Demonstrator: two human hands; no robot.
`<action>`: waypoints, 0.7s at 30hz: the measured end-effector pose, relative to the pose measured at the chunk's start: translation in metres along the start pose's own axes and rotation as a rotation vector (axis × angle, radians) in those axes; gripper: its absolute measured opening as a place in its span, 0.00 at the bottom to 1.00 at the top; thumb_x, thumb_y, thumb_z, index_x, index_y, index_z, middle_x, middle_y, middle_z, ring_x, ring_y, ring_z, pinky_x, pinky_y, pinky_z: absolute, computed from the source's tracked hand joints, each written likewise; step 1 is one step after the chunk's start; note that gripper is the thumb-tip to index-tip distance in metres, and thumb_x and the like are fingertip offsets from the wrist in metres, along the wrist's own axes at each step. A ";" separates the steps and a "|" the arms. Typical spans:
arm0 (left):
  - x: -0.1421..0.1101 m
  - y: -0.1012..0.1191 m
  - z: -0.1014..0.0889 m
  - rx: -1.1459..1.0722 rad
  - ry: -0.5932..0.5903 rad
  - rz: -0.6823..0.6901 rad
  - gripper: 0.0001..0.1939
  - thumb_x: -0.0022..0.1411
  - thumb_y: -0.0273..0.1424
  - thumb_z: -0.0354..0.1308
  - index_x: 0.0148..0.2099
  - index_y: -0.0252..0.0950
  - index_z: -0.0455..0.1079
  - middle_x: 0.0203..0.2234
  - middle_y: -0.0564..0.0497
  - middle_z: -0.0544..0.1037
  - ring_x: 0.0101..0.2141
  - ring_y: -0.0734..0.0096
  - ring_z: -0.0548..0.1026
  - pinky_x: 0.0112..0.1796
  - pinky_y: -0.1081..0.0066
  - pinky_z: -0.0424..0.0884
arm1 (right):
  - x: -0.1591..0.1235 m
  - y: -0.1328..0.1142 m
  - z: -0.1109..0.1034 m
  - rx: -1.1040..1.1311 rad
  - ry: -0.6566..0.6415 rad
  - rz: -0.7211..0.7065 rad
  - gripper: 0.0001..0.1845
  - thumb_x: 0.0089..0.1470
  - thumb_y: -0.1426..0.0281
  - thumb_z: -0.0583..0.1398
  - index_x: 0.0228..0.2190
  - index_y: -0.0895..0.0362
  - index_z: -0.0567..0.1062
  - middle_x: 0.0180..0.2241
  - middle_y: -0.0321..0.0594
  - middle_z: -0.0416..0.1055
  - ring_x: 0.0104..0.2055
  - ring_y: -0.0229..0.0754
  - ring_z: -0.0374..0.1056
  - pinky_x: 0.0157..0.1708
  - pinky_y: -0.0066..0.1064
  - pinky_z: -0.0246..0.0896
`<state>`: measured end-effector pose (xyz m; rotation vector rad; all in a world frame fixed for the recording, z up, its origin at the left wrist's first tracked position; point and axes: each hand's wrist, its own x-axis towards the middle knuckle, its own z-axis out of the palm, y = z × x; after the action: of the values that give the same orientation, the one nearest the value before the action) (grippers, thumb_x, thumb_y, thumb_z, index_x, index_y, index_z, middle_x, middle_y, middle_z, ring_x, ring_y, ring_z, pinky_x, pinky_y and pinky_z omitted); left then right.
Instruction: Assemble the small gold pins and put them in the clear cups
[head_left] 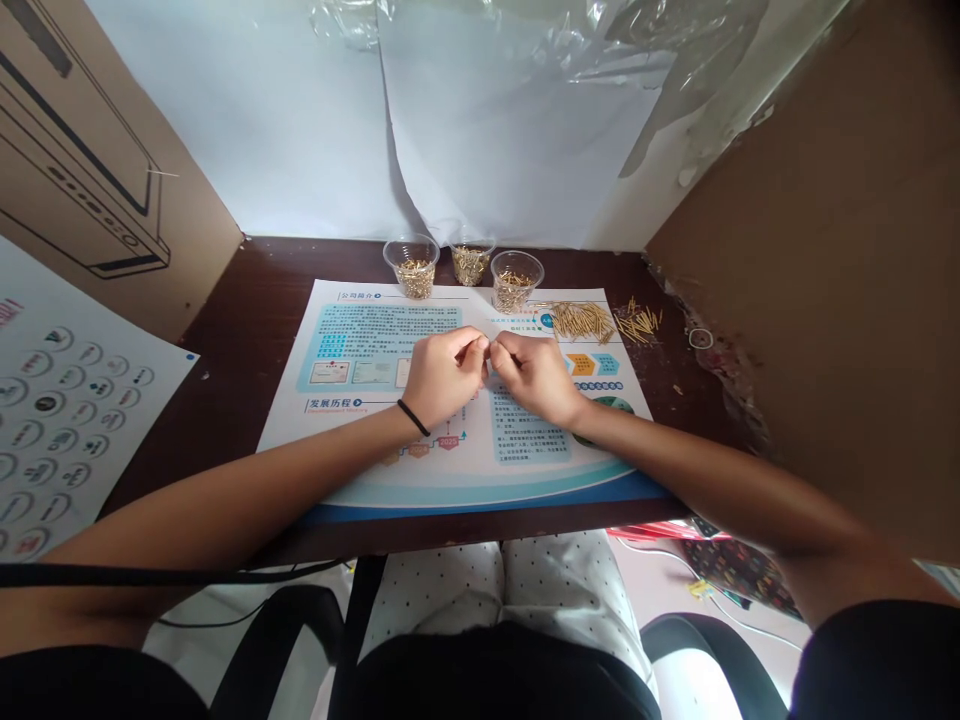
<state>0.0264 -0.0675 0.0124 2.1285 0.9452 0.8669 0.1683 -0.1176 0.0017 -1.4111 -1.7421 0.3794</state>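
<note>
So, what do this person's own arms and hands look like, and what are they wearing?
The left hand and right hand are bare, with no gloves. A thin black band circles the left wrist. Both forearms are uncovered, and black sleeves show only at the bottom corners of the view.

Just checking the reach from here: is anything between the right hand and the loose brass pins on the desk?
Nothing visible stands in the way. Only the flat printed sheet lies between the right hand and the loose brass pins. The nearest clear plastic cup sits to the pile's left, not across that path.
</note>
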 end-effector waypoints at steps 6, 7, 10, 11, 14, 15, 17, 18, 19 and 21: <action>0.003 -0.004 -0.003 -0.098 -0.040 -0.009 0.15 0.63 0.28 0.48 0.24 0.35 0.63 0.15 0.55 0.69 0.19 0.77 0.66 0.23 0.75 0.61 | 0.001 -0.002 -0.001 0.018 -0.016 -0.014 0.19 0.63 0.66 0.49 0.20 0.57 0.63 0.19 0.35 0.64 0.22 0.32 0.58 0.27 0.29 0.53; 0.004 -0.005 -0.004 -0.128 -0.060 -0.019 0.14 0.64 0.29 0.48 0.24 0.35 0.63 0.15 0.55 0.70 0.19 0.77 0.67 0.23 0.76 0.61 | 0.001 -0.001 -0.002 0.038 -0.043 -0.009 0.19 0.64 0.66 0.49 0.21 0.57 0.65 0.19 0.35 0.64 0.22 0.32 0.58 0.27 0.29 0.54; 0.008 -0.010 -0.006 -0.240 -0.111 -0.057 0.13 0.64 0.28 0.49 0.25 0.35 0.62 0.17 0.54 0.71 0.17 0.80 0.66 0.21 0.77 0.61 | 0.003 0.001 -0.007 0.191 -0.185 0.069 0.19 0.65 0.60 0.49 0.26 0.57 0.66 0.16 0.32 0.64 0.17 0.31 0.60 0.22 0.27 0.56; 0.009 -0.012 -0.006 -0.282 -0.130 -0.071 0.13 0.64 0.28 0.49 0.26 0.35 0.62 0.18 0.54 0.72 0.17 0.80 0.65 0.20 0.77 0.61 | 0.003 0.002 -0.009 0.266 -0.233 0.108 0.20 0.65 0.58 0.49 0.27 0.57 0.67 0.16 0.32 0.64 0.16 0.31 0.61 0.20 0.26 0.56; 0.011 -0.014 -0.006 -0.375 -0.180 -0.105 0.13 0.64 0.29 0.49 0.26 0.35 0.62 0.19 0.53 0.72 0.17 0.81 0.64 0.18 0.78 0.60 | 0.005 0.006 -0.013 0.456 -0.300 0.202 0.22 0.62 0.52 0.51 0.28 0.57 0.67 0.18 0.33 0.66 0.17 0.32 0.65 0.15 0.24 0.58; 0.011 -0.014 -0.006 -0.393 -0.193 -0.117 0.13 0.65 0.29 0.50 0.26 0.35 0.63 0.19 0.53 0.71 0.17 0.81 0.64 0.18 0.78 0.60 | 0.006 0.007 -0.013 0.486 -0.301 0.218 0.23 0.62 0.51 0.52 0.28 0.57 0.67 0.18 0.33 0.66 0.17 0.32 0.65 0.15 0.23 0.59; 0.011 -0.013 -0.007 -0.429 -0.220 -0.142 0.13 0.66 0.29 0.50 0.27 0.34 0.63 0.19 0.53 0.71 0.17 0.81 0.64 0.17 0.79 0.60 | 0.007 0.008 -0.013 0.515 -0.294 0.240 0.23 0.60 0.50 0.54 0.27 0.57 0.67 0.16 0.32 0.65 0.16 0.31 0.63 0.14 0.22 0.59; 0.012 -0.013 -0.008 -0.449 -0.237 -0.157 0.13 0.66 0.29 0.50 0.27 0.34 0.63 0.20 0.52 0.71 0.17 0.82 0.64 0.17 0.80 0.60 | 0.007 0.009 -0.013 0.522 -0.286 0.250 0.23 0.60 0.50 0.54 0.26 0.57 0.67 0.16 0.31 0.65 0.15 0.30 0.62 0.14 0.22 0.59; 0.012 -0.012 -0.009 -0.469 -0.250 -0.175 0.13 0.66 0.29 0.49 0.28 0.34 0.63 0.20 0.52 0.71 0.17 0.82 0.64 0.17 0.80 0.59 | 0.007 0.009 -0.013 0.531 -0.271 0.258 0.23 0.60 0.51 0.54 0.26 0.57 0.68 0.15 0.31 0.65 0.15 0.29 0.62 0.13 0.21 0.58; 0.013 -0.011 -0.010 -0.501 -0.263 -0.212 0.13 0.66 0.29 0.49 0.28 0.34 0.63 0.20 0.53 0.71 0.17 0.83 0.64 0.17 0.81 0.59 | 0.006 0.011 -0.011 0.558 -0.227 0.272 0.22 0.60 0.51 0.55 0.27 0.58 0.69 0.16 0.32 0.66 0.15 0.29 0.62 0.13 0.21 0.59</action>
<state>0.0215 -0.0482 0.0144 1.6292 0.7103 0.6186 0.1835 -0.1114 0.0036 -1.2183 -1.4503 1.1166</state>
